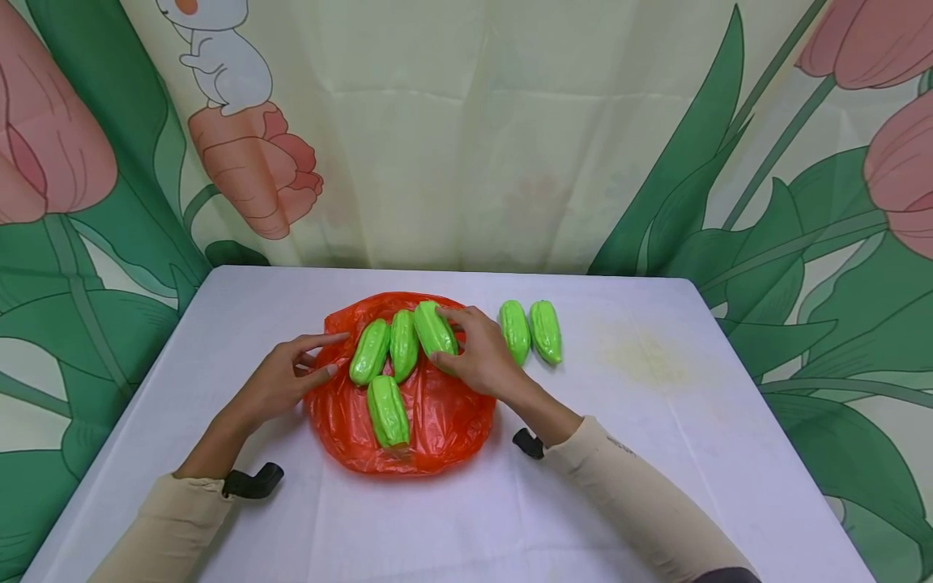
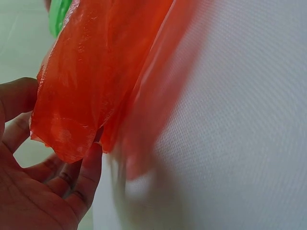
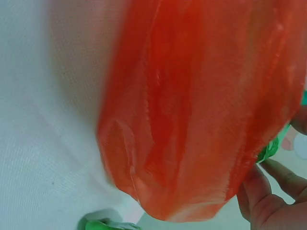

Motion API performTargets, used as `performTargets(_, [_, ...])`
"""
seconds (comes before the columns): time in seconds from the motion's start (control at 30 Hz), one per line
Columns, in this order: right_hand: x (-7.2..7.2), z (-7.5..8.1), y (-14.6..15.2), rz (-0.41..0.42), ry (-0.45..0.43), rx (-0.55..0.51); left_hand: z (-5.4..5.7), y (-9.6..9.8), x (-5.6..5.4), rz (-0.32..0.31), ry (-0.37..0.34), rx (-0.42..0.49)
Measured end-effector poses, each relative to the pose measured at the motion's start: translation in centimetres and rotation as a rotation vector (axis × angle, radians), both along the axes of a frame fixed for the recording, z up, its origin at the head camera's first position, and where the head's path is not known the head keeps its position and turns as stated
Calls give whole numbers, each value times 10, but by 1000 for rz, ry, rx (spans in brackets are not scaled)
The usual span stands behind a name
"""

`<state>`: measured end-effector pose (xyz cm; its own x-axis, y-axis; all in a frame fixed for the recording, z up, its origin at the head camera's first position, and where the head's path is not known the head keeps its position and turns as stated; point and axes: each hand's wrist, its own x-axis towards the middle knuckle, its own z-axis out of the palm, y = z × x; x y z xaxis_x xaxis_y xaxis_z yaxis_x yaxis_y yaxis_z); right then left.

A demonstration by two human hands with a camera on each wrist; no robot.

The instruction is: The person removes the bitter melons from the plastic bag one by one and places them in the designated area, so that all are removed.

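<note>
My right hand (image 1: 487, 355) grips a shiny, ridged green gourd (image 1: 433, 326) over a red plastic bag (image 1: 452, 413), thumb at its near end and fingers at its far side. Three more gourds lie on the bag: one at the left (image 1: 369, 351), one in the middle (image 1: 403, 346) and one nearer the front (image 1: 388, 410). At the bag's left edge is my left hand (image 1: 280, 376). In the left wrist view its thumb and fingers hold the rim of the red bag (image 2: 81, 96) between them. The right wrist view shows mostly the bag's raised side (image 3: 192, 120).
Two more green gourds, one (image 1: 515, 332) beside the other (image 1: 546, 332), lie on the white table (image 1: 619, 486) right of the bag. A patterned curtain (image 1: 466, 162) hangs behind the table. Black straps with a curved piece (image 1: 253, 481) sit at the wrists.
</note>
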<state>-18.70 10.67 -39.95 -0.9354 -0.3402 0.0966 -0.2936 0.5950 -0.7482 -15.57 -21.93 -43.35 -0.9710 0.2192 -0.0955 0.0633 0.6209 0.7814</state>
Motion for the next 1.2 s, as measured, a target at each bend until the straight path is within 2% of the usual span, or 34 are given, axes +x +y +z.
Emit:
performTargets(0.3, [4, 9, 11, -22, 0, -49, -1, 0, 0, 2, 7, 0])
performTargets(0.67, [-2, 12, 30, -101, -10, -97, 0, 2, 0, 4, 5, 4])
performTargets(0.93, [-6, 12, 46, -155, 5, -71, -1, 1, 1, -2, 13, 6])
performTargets(1.2, [-9, 13, 59, -205, -17, -75, -2, 1, 2, 2, 5, 8])
